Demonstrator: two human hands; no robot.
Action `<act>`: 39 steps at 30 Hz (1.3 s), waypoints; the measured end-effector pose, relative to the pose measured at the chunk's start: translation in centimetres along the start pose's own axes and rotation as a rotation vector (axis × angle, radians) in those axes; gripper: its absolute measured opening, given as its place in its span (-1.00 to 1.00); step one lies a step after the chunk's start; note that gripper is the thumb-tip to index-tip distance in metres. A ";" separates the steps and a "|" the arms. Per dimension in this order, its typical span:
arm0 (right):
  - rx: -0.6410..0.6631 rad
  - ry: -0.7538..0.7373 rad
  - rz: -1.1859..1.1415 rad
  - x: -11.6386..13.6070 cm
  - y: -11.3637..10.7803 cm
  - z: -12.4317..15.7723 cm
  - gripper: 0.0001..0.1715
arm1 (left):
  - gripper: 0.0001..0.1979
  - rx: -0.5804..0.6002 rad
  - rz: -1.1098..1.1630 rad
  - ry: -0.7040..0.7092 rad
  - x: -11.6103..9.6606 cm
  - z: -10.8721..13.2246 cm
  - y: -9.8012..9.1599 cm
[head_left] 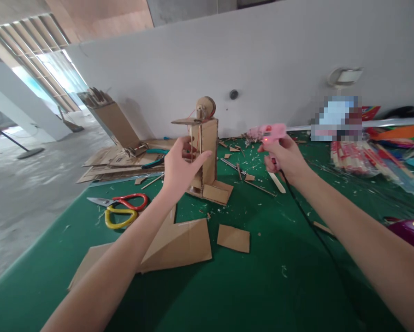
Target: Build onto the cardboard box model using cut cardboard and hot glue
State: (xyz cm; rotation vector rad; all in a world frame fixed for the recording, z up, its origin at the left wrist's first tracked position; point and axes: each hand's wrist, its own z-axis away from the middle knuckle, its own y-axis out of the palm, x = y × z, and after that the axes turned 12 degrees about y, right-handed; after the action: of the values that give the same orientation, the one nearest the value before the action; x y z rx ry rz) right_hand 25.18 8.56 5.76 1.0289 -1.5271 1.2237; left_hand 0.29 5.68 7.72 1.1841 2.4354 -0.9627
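A cardboard tower stands upright on the green table, with a round cardboard wheel on top and red string running down its left side. My left hand is at the tower's left side, thumb and fingers apart; whether it touches the cardboard I cannot tell. Off to the right, my right hand grips a pink hot glue gun by its handle. The gun's nozzle points left towards the tower, a small red light glows on it, and its black cord trails down the table.
Scissors with red and yellow handles lie at left, near teal-handled pliers. Cardboard pieces lie in front, and a small rectangle beside them. Scraps and a craft stick are scattered about. Bagged glue sticks lie at right.
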 end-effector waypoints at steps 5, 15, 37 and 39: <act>0.097 -0.148 -0.130 0.9 -0.1 5.7 -0.74 | -0.56 -0.025 0.006 -0.012 0.1 -0.2 -0.3; 0.521 -0.459 0.456 -0.7 0.6 12.3 -0.83 | -0.52 0.058 -0.015 -0.043 -0.2 -0.5 -0.7; 0.326 0.293 -0.661 -0.5 -0.4 10.2 -0.70 | -0.62 0.084 -0.015 0.103 -0.1 0.8 1.1; 0.338 0.321 -0.664 -0.3 -0.6 10.3 -0.67 | -0.63 0.004 -0.054 0.167 -0.8 0.9 0.4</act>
State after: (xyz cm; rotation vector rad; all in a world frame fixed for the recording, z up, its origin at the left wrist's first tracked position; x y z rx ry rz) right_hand 24.41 -1.62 4.47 1.3398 -0.6526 1.1037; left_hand 1.02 4.77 7.22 1.2524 2.6080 -0.9172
